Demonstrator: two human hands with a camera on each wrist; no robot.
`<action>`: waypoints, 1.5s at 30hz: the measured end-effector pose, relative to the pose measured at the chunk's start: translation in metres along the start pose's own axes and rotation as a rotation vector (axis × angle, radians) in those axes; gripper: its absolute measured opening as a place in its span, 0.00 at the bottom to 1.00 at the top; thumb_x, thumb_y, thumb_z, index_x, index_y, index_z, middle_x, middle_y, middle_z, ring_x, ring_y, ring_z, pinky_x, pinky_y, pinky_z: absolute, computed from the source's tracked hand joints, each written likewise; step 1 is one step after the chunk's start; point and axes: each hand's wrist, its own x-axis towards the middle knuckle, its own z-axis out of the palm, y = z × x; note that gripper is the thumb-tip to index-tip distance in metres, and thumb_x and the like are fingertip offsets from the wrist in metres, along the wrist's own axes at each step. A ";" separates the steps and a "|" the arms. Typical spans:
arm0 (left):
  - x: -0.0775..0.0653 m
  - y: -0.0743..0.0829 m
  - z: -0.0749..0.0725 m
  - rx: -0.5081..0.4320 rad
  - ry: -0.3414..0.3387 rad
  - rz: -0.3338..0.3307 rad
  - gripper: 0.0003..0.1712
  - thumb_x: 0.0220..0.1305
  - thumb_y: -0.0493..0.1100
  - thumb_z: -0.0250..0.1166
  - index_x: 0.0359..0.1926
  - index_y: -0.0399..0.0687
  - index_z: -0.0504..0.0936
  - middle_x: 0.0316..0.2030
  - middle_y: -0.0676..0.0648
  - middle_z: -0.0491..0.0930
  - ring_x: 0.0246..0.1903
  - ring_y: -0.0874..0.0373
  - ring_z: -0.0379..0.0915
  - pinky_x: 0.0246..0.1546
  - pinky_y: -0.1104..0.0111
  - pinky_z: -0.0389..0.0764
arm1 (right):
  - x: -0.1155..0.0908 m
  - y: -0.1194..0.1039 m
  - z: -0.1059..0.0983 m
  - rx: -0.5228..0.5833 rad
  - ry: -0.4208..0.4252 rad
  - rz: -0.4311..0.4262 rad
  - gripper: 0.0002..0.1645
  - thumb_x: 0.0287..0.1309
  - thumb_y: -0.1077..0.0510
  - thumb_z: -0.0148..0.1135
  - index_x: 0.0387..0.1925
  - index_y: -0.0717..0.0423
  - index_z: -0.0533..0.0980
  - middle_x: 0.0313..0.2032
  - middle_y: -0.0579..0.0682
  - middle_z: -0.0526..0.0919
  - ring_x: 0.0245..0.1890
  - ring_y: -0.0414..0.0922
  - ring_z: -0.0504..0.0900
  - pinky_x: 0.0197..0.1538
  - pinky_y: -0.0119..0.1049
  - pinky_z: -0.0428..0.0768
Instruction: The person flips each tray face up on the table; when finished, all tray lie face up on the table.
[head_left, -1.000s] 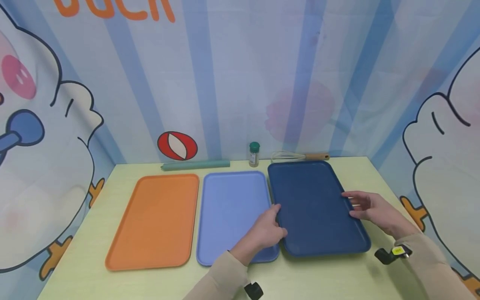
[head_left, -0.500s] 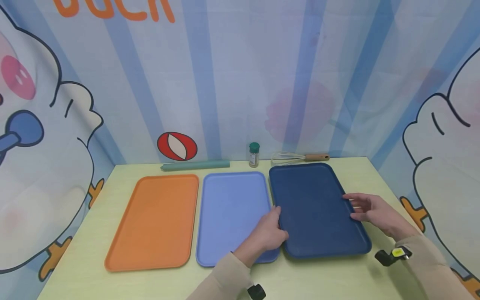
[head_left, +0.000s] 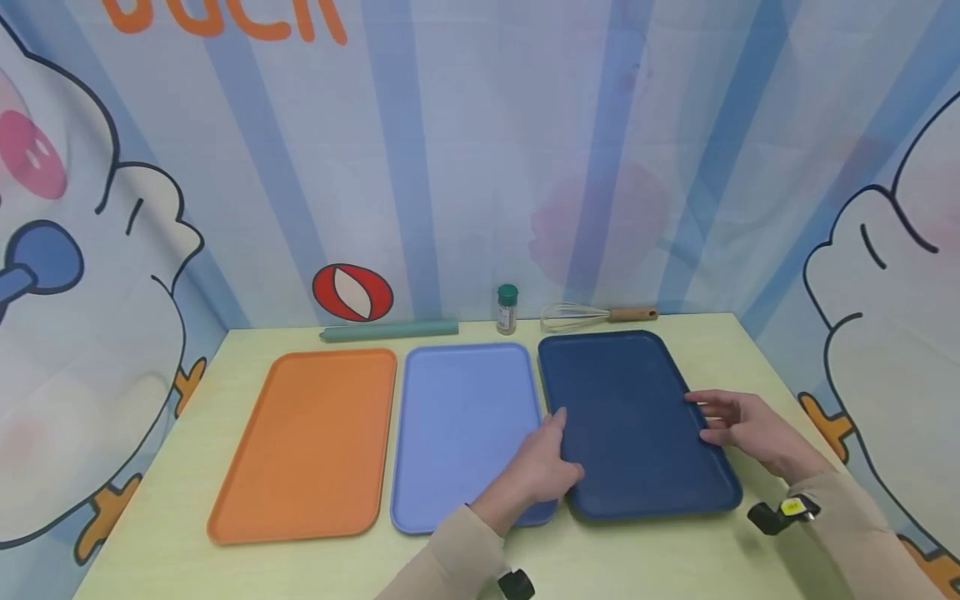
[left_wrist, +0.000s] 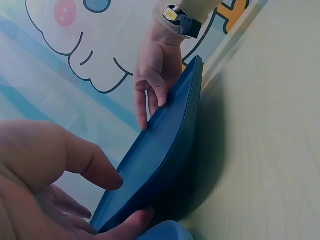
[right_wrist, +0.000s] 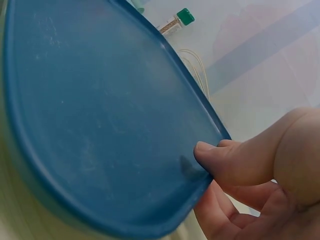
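Observation:
A dark blue tray (head_left: 637,425) is gripped by its two long sides. My left hand (head_left: 542,467) holds its left rim, thumb over the inner face and fingers partly under the edge in the left wrist view. On the opposite rim, my right hand (head_left: 753,429) pinches the edge; the right wrist view shows its thumb (right_wrist: 235,162) on top and fingers below. Beneath the tray (left_wrist: 155,145) a shadow falls on the table in the left wrist view, so at least part of it is raised. Its inner surface bears nothing.
Left of it lie a light blue tray (head_left: 468,417), partly under my left forearm, and an orange tray (head_left: 311,442). Along the back edge are a green stick-like roll (head_left: 390,331), a green-capped spice jar (head_left: 507,310) and a whisk (head_left: 600,315). A printed curtain hangs behind.
The dark blue tray's far edge has come slightly nearer to me, away from the whisk. Both hands have kept their hold and shifted only a little with it.

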 end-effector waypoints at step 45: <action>-0.004 0.008 0.011 -0.055 -0.027 -0.020 0.52 0.68 0.39 0.66 0.85 0.55 0.48 0.83 0.43 0.50 0.82 0.43 0.42 0.73 0.43 0.63 | -0.002 0.000 0.007 -0.132 0.061 0.028 0.39 0.61 0.76 0.63 0.74 0.73 0.64 0.69 0.81 0.66 0.65 0.75 0.72 0.52 0.48 0.87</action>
